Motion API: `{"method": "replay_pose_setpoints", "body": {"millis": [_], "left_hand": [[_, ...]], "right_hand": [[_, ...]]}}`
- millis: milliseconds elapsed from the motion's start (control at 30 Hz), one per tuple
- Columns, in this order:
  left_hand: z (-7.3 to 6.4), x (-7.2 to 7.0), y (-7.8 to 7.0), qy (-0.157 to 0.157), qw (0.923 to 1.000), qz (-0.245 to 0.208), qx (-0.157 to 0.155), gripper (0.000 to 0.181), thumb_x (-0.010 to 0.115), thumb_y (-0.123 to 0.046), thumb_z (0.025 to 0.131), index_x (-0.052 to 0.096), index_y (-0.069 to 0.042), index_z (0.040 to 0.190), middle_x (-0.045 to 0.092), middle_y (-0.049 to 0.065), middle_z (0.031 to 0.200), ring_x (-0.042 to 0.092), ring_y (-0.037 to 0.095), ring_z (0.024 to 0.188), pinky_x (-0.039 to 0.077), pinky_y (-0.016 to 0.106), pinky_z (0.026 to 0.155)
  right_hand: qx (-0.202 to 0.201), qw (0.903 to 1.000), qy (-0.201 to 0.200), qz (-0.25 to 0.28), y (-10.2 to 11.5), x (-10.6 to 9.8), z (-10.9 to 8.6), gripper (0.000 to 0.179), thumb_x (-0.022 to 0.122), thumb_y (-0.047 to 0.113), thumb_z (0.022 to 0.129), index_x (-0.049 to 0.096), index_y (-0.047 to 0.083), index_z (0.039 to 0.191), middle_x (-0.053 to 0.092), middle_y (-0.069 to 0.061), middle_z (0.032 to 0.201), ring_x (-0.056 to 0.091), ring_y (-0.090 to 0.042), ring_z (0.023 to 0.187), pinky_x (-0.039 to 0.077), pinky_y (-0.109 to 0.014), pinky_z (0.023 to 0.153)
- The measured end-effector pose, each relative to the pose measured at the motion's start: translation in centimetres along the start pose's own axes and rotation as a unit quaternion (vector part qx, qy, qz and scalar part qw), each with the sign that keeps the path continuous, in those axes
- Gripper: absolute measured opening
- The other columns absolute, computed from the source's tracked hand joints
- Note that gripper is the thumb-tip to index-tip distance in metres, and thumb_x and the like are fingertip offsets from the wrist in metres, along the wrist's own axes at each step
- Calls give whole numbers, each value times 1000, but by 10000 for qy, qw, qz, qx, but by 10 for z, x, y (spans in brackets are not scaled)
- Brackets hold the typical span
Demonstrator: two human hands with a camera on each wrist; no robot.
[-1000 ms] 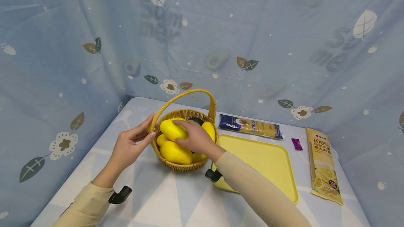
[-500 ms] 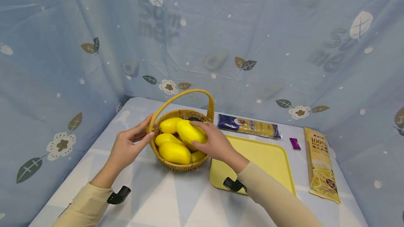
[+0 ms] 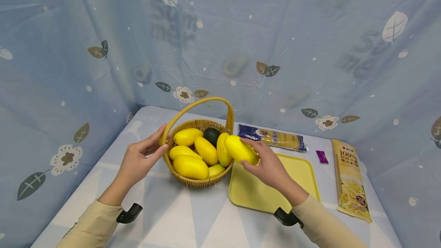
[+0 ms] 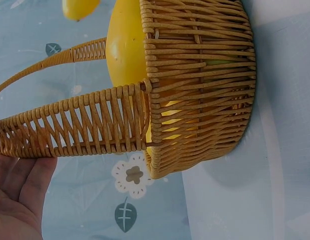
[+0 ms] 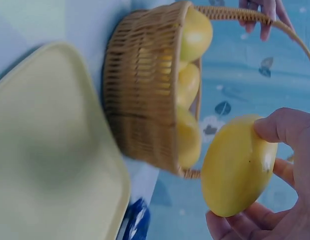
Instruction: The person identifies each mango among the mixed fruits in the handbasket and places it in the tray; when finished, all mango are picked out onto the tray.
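My right hand grips a yellow mango, thumb on one side and fingers on the other, above the left part of the yellow tray. The right wrist view shows this mango whole, held beside the basket's rim. My left hand holds the handle of the wicker basket low on its left side, between thumb and fingers. Several more mangoes lie in the basket with one dark green, rounded fruit at the back.
Behind the tray lies a blue-and-yellow pasta packet. A tall yellow pasta packet lies at the table's right side, with a small purple sachet left of it. A patterned blue curtain encloses the table.
My right hand has lifted a mango out of the basket and carried it right, over the tray's edge. The dark green fruit is now more exposed. My left hand stays at the handle.
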State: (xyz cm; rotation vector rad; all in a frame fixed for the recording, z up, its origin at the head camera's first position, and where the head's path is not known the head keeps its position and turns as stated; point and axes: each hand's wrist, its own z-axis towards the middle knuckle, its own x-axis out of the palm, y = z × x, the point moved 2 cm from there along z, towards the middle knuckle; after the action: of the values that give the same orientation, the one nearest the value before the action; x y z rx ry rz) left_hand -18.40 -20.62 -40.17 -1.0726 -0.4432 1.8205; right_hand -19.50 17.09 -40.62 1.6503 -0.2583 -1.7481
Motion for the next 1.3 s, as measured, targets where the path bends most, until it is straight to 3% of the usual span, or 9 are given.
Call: {"method": "replay_pose_setpoints", "body": {"millis": [233, 633, 933, 1300], "left_hand": [[0, -1, 1, 7, 10000, -20, -35, 65, 72, 2, 92, 52, -20, 150, 62, 10, 137, 65, -1, 106, 54, 13, 85], [-1, -1, 2, 28, 10000, -62, -16, 66, 72, 3, 92, 51, -20, 151, 67, 12, 130, 64, -5, 106, 54, 14, 85], [-1, 0, 2, 48, 9999, -100, -37, 67, 72, 3, 92, 51, -21, 151, 68, 11, 129, 65, -4, 106, 54, 14, 85], [0, 1, 0, 21, 9999, -85, -69, 65, 72, 2, 92, 52, -19, 150, 67, 13, 131, 67, 3, 104, 54, 13, 85]], "right_hand": [[356, 9992, -175, -72, -31, -4, -10, 67, 78, 29, 91, 49, 27, 151, 53, -14, 141, 57, -34, 119, 55, -54, 95], [932, 9952, -163, -248, -82, 28, -2, 66, 77, 28, 91, 50, 23, 151, 56, -18, 127, 57, -32, 104, 52, -50, 88], [885, 9945, -209, -527, -92, 45, 4, 67, 79, 26, 89, 51, 18, 149, 57, -21, 126, 57, -34, 107, 52, -55, 94], [915, 9933, -274, -646, -90, 50, 6, 66, 80, 29, 89, 52, 16, 148, 53, -22, 135, 53, -39, 122, 47, -57, 105]]}}
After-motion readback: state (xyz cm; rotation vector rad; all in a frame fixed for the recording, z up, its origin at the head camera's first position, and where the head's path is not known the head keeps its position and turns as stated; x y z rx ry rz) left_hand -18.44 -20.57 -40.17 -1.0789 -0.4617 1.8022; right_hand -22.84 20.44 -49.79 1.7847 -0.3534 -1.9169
